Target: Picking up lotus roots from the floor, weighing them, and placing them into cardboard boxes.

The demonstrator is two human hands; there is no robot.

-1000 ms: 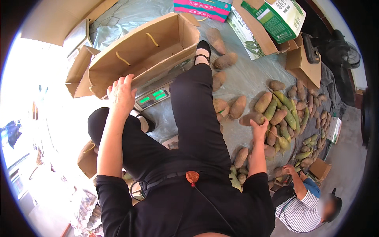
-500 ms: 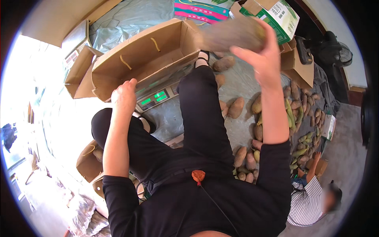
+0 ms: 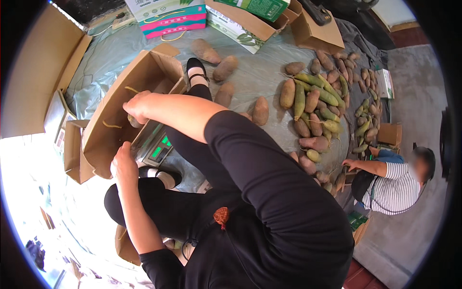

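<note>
A long open cardboard box (image 3: 108,103) with yellow cord loops stands tilted on a scale (image 3: 161,150) with lit green displays. My right hand (image 3: 139,107) reaches down into the box, its fingers closed round a brown root vegetable (image 3: 135,121), most of which is hidden by the hand and box wall. At the box's near edge is my left hand (image 3: 124,163), fingers curled against the cardboard. Several brown root vegetables (image 3: 225,68) lie loose on the plastic sheet beyond my foot.
To the right lies a heap of brown roots and long green radishes (image 3: 299,100). Printed cartons (image 3: 173,21) and a plain cardboard box (image 3: 317,33) stand at the back. A person in a striped shirt (image 3: 394,188) works at the far right. My legs straddle the scale.
My right hand has swung from the upper right to the left, bringing the root vegetable down into the box. My left hand stays by the box edge. The view has turned rightward.
</note>
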